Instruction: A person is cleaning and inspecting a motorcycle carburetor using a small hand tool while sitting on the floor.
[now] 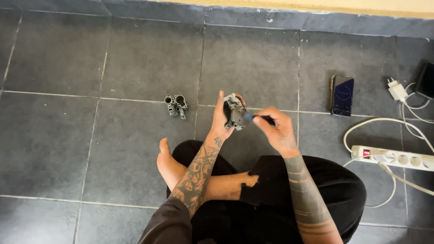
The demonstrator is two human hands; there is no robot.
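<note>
Seated on the tiled floor (135, 58), left hand (220, 123) grips a grey metal part (235, 113) — right hand (275, 129) pinches a dark tool (260, 118) against it.

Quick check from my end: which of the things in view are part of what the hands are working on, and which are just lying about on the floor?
In the work:
- left hand gripping the grey metal part
- right hand holding the blue-tipped tool against it
- second grey metal part on the tiles, likely of the same set

Lying about:
- phone
- white power strip
- white charger and cables
</note>
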